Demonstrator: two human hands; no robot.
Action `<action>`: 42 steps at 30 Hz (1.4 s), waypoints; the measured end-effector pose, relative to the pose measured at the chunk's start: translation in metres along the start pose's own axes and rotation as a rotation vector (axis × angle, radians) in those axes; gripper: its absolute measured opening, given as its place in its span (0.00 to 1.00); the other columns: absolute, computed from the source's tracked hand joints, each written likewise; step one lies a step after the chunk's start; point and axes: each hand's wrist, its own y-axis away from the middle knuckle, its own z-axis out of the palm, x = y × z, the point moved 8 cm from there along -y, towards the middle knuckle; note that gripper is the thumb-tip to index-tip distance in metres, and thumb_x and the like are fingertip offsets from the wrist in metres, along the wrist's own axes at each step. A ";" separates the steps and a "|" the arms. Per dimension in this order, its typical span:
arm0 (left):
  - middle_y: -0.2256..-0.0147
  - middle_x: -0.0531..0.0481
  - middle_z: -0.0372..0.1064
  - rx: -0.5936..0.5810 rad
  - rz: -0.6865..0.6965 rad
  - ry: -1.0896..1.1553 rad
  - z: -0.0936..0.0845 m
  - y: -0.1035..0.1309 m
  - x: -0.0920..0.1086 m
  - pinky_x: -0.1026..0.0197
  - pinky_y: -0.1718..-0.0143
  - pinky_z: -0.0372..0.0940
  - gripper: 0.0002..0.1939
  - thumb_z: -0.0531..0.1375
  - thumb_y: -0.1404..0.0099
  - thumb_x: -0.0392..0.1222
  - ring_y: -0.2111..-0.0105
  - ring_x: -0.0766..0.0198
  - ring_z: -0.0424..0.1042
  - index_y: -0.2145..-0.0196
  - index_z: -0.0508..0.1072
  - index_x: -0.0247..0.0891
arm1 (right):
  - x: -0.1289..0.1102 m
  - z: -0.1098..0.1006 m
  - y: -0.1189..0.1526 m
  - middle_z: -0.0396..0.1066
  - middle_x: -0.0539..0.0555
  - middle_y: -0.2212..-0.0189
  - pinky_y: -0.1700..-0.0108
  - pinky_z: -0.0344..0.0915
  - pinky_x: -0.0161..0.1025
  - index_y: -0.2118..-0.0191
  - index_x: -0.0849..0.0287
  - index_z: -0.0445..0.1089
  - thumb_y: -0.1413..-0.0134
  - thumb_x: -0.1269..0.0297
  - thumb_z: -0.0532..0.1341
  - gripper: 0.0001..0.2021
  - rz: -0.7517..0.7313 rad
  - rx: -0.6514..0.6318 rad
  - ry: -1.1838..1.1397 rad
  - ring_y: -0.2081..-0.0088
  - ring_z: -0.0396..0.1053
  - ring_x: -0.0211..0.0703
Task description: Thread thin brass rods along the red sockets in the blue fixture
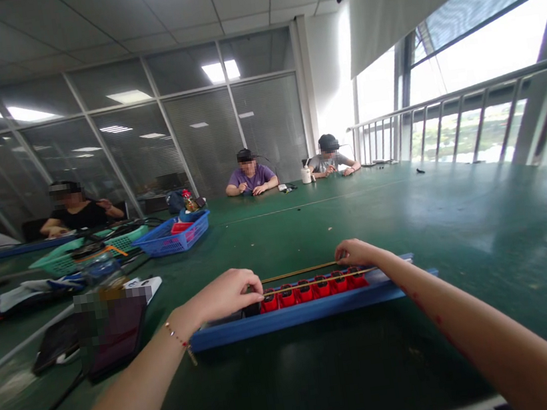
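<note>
A long blue tray (293, 320) lies across the green table in front of me, with a row of several red holders (305, 291) in it, dark parts in their tops. My left hand (234, 292) is closed at the left end of the row, thumb and fingers pinched on a thin yellow cord (297, 273). My right hand (358, 252) is closed on the cord near the row's right end, its fingers curled down. Two yellowish strands run between the hands, one behind the red holders and one over them.
Left of the tray are a dark tablet (117, 336), a phone, a jar and cables. A blue basket (177, 238) and a green basket (54, 261) stand farther back. Several people sit along the table's far and left sides, near a white bottle (306, 175).
</note>
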 end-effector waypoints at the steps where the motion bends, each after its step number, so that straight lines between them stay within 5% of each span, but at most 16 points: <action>1: 0.72 0.52 0.69 0.012 0.003 -0.020 0.000 0.001 0.003 0.67 0.73 0.53 0.12 0.53 0.44 0.49 0.72 0.64 0.66 0.72 0.74 0.42 | 0.000 0.000 0.000 0.73 0.51 0.69 0.67 0.62 0.32 0.67 0.56 0.73 0.59 0.65 0.57 0.11 0.002 0.001 -0.003 0.68 0.69 0.43; 6: 0.72 0.51 0.69 0.085 -0.019 -0.040 -0.017 0.000 0.003 0.66 0.72 0.54 0.13 0.52 0.42 0.48 0.72 0.64 0.66 0.73 0.73 0.41 | 0.002 0.001 0.000 0.73 0.51 0.70 0.66 0.62 0.33 0.68 0.56 0.73 0.59 0.65 0.57 0.10 0.011 0.003 -0.031 0.68 0.68 0.43; 11: 0.70 0.51 0.69 0.168 -0.078 -0.020 -0.041 -0.002 -0.023 0.67 0.72 0.56 0.13 0.52 0.44 0.49 0.71 0.64 0.67 0.70 0.73 0.40 | 0.010 -0.001 -0.001 0.73 0.53 0.68 0.65 0.61 0.32 0.66 0.58 0.72 0.53 0.66 0.53 0.12 0.070 0.029 -0.090 0.66 0.68 0.43; 15: 0.73 0.51 0.71 0.025 -0.147 -0.020 -0.018 -0.014 -0.055 0.69 0.73 0.57 0.14 0.53 0.45 0.49 0.73 0.65 0.68 0.71 0.73 0.38 | 0.021 -0.001 -0.002 0.73 0.54 0.68 0.66 0.62 0.30 0.58 0.61 0.68 0.45 0.67 0.44 0.17 0.149 0.054 -0.161 0.68 0.69 0.38; 18: 0.74 0.53 0.72 -0.057 -0.150 -0.049 0.009 -0.028 -0.069 0.70 0.74 0.57 0.13 0.54 0.46 0.48 0.74 0.67 0.69 0.72 0.74 0.39 | 0.021 0.000 -0.002 0.73 0.54 0.69 0.67 0.63 0.31 0.59 0.60 0.69 0.43 0.59 0.44 0.19 0.161 0.053 -0.194 0.69 0.69 0.38; 21: 0.74 0.53 0.72 -0.078 -0.152 -0.073 0.029 -0.043 -0.076 0.70 0.75 0.57 0.10 0.56 0.48 0.46 0.74 0.67 0.69 0.73 0.74 0.40 | 0.005 0.001 -0.001 0.72 0.54 0.66 0.66 0.62 0.33 0.62 0.58 0.71 0.52 0.49 0.54 0.20 0.026 0.011 -0.168 0.66 0.68 0.43; 24: 0.73 0.52 0.72 -0.079 -0.162 -0.108 0.041 -0.058 -0.081 0.69 0.75 0.58 0.08 0.58 0.49 0.44 0.74 0.66 0.69 0.73 0.73 0.40 | -0.009 0.003 0.000 0.72 0.54 0.66 0.66 0.62 0.33 0.62 0.58 0.71 0.60 0.50 0.59 0.20 -0.092 -0.052 -0.075 0.65 0.68 0.45; 29: 0.69 0.50 0.72 -0.066 -0.181 -0.174 0.046 -0.069 -0.090 0.68 0.72 0.59 0.07 0.57 0.49 0.42 0.70 0.65 0.70 0.71 0.72 0.40 | -0.020 0.003 0.000 0.73 0.51 0.67 0.66 0.61 0.32 0.63 0.54 0.72 0.55 0.64 0.56 0.12 -0.146 -0.080 0.076 0.66 0.69 0.42; 35: 0.66 0.52 0.71 -0.119 -0.188 -0.208 0.044 -0.055 -0.109 0.68 0.70 0.60 0.17 0.61 0.55 0.38 0.67 0.64 0.69 0.64 0.71 0.42 | -0.027 0.005 -0.007 0.72 0.51 0.68 0.70 0.59 0.32 0.64 0.53 0.70 0.61 0.72 0.56 0.14 -0.123 -0.103 0.270 0.66 0.68 0.43; 42: 0.73 0.52 0.70 -0.092 -0.248 -0.190 0.048 -0.049 -0.125 0.68 0.76 0.56 0.12 0.55 0.60 0.27 0.73 0.65 0.67 0.76 0.71 0.40 | -0.025 0.008 -0.012 0.71 0.53 0.69 0.71 0.58 0.33 0.68 0.55 0.70 0.67 0.71 0.60 0.13 -0.069 -0.100 0.229 0.68 0.67 0.45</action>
